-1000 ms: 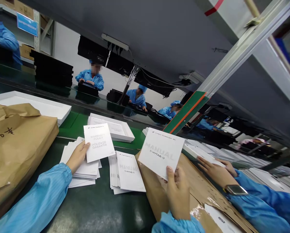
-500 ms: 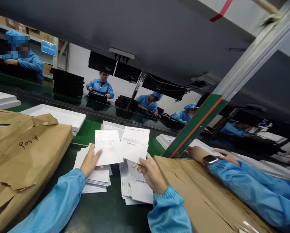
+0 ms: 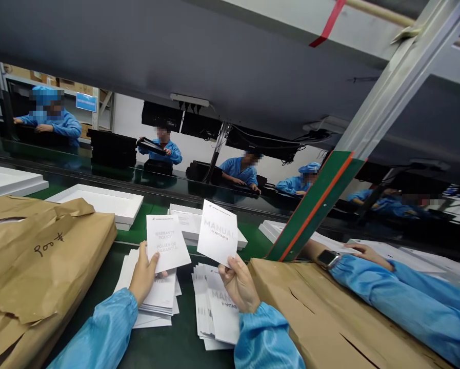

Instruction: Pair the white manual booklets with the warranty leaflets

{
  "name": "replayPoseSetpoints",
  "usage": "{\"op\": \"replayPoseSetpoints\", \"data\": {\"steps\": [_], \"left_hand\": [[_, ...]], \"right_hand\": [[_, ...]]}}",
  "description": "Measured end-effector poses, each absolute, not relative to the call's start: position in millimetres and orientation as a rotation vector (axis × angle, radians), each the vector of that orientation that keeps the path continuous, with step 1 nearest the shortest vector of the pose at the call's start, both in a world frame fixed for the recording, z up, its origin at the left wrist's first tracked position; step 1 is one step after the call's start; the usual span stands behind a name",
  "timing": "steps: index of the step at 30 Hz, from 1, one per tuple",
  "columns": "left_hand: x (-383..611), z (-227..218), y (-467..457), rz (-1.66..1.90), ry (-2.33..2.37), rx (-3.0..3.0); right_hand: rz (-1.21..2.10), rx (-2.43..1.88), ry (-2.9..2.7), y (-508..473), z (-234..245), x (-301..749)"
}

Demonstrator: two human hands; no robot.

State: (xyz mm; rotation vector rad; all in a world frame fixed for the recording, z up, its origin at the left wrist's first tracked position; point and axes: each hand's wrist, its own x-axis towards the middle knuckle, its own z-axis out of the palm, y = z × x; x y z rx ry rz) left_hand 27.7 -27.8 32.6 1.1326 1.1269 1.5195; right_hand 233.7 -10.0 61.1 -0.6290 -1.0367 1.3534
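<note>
My left hand (image 3: 145, 272) pinches a white warranty policy leaflet (image 3: 167, 243) at its lower left, thumb on the front. It is held above a loose pile of white leaflets (image 3: 156, 300). Between thumb and fingers, my right hand (image 3: 239, 284) grips the bottom corner of a white booklet marked MANUAL (image 3: 217, 233), which leans to one side. Beneath that hand lies a fanned stack of manuals (image 3: 210, 312), partly covered by my fingers. The leaflet and the held manual are apart from each other.
Brown paper packages stand on the left (image 3: 76, 261) and right (image 3: 310, 307). White box trays (image 3: 99, 202) rest on the green conveyor beyond. At right, a co-worker's sleeved arms (image 3: 387, 282) reach past a slanted green-and-orange post (image 3: 314, 205). More people in blue sit across the line.
The leaflet and the manual have moved apart, and the manual is now tilted. My view has shifted a little. Across the line, a co-worker has raised a black panel.
</note>
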Motion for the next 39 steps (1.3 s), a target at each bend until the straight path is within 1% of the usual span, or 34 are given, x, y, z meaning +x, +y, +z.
{"op": "replayPoseSetpoints", "data": {"steps": [4, 7, 10, 15, 19, 21, 23, 27, 30, 39], "left_hand": [[28, 36, -31, 1.488, 1.057, 1.177], [29, 38, -32, 1.486, 1.011, 1.205], [30, 38, -32, 1.458, 0.966, 1.252], [30, 35, -30, 1.450, 0.973, 1.299], [31, 38, -33, 1.425, 0.959, 1.256], [32, 41, -35, 1.423, 0.951, 1.245], [33, 45, -37, 1.429, 0.946, 1.242], [36, 47, -38, 1.439, 0.936, 1.251], [36, 43, -35, 1.459, 0.968, 1.281], [35, 37, -33, 1.461, 1.134, 1.332]], "right_hand": [[1.333, -0.829, -1.213, -10, 52, 223], [1.241, -1.016, -1.414, -10, 41, 212], [1.136, -1.081, -1.532, -14, 38, 203], [1.078, -1.065, -1.610, -20, 45, 201], [1.242, -1.031, -1.495, -18, 49, 206], [1.328, -1.083, -1.444, -15, 48, 208], [1.344, -1.139, -1.437, -13, 46, 209], [1.308, -1.176, -1.547, -10, 43, 208], [1.256, -1.099, -1.620, -8, 40, 204], [1.124, -0.965, -1.555, -9, 29, 192]]}}
